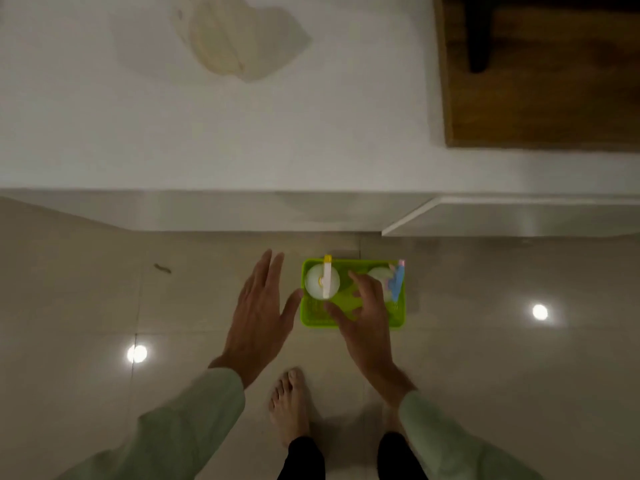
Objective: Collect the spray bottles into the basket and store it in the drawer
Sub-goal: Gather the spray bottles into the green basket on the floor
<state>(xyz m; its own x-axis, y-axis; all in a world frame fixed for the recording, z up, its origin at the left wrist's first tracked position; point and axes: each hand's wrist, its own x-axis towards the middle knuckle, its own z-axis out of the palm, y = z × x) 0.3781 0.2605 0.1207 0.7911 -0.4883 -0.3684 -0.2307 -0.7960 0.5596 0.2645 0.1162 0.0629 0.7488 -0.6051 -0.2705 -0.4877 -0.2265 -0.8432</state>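
Looking down from the head camera, the green basket (353, 322) sits on the tiled floor (485, 358) just in front of the white cabinet (242, 211), with two spray bottles standing in it: a white one with a yellow-tipped trigger (322, 280) at its left end and another with a blue and pink head (396, 282) at its right. A cabinet panel (502, 218) juts out at the right; whether it is the drawer I cannot tell. Both hands hover above the basket, holding nothing. The left hand (258, 320) is flat and fully spread beside the basket's left edge, thumb close to the rim. The right hand (367, 317) is over the middle, fingers (358, 282) loosely curled and half open, and contact is unclear in the blur. The likely risk is tipping: the upright bottles look top-heavy, so an uneven lift or a knock from the right hand could topple one
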